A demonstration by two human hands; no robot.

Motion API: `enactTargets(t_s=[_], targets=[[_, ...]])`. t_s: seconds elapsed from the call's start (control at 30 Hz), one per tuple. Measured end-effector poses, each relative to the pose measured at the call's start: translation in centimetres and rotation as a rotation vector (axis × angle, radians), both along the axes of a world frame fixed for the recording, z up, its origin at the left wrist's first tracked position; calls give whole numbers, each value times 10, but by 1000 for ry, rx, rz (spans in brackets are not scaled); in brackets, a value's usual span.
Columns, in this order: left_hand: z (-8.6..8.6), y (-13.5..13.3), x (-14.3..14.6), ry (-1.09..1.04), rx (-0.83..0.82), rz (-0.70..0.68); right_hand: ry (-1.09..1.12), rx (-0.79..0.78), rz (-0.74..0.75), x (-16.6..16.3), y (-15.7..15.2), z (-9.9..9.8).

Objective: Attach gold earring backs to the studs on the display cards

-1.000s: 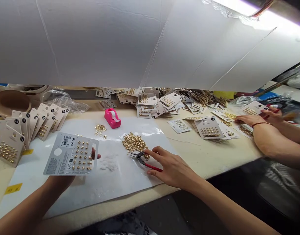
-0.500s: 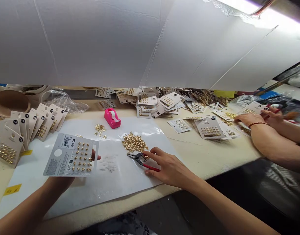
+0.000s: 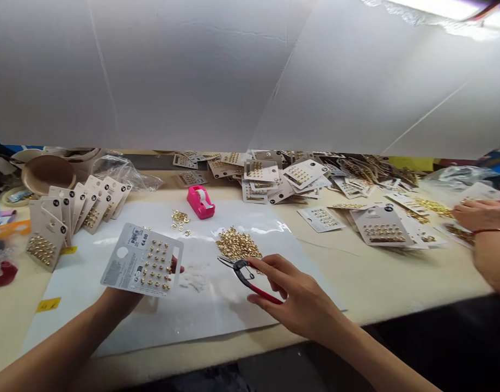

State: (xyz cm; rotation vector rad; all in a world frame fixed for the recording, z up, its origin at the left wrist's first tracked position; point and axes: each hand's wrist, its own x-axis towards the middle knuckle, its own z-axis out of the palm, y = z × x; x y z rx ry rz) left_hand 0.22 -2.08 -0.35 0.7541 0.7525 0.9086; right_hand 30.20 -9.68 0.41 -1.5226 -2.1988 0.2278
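Observation:
My left hand point(image 3: 125, 298) grips an earring card point(image 3: 127, 261) from beneath, most of its fingers hidden behind it. The card shows its printed back, with a price label at the top and rows of gold earring backs. In my right hand point(image 3: 294, 294) is a pair of red-handled pliers point(image 3: 250, 277), jaws pointing left and slightly apart. A heap of small gold pieces point(image 3: 238, 243) lies just beyond the pliers on a white sheet point(image 3: 209, 321). Farther left on that sheet is a little group of gold hoops point(image 3: 180, 218).
A pink tape dispenser point(image 3: 201, 202) stands at the sheet's far edge. Upright earring cards point(image 3: 86, 207) line the left; many more cards point(image 3: 274, 179) pile up at the back. Another person's hand point(image 3: 482, 215) works at the far right. A white panel point(image 3: 192, 76) hangs low behind the table.
The pliers have lifted a little off the sheet and their handles have spread in my right hand. My view has swung left. My left hand still holds the card.

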Motion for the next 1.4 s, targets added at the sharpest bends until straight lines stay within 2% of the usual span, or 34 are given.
enactTargets(t_s=[0.13, 0.3, 0.5, 0.73, 0.97, 1.13, 1.3, 1.4], targets=[[2, -2, 3, 24, -47, -36, 166, 64, 69, -37, 2, 10], [3, -3, 4, 13, -20, -65, 169, 103, 128, -65, 12, 11], [6, -4, 5, 42, 24, -56, 133, 126, 138, -72, 17, 7], [-2, -3, 3, -37, 42, -115, 126, 121, 131, -73, 15, 4], [-1, -1, 2, -70, -11, -91, 157, 77, 161, -76, 19, 3], [-15, 1, -2, -99, -16, -85, 140, 53, 174, -78, 21, 0], [-35, 1, -13, -309, -37, -180, 83, -5, 199, -76, 24, -1], [-40, 1, -18, -331, -56, -203, 40, -45, 200, -74, 23, 2]])
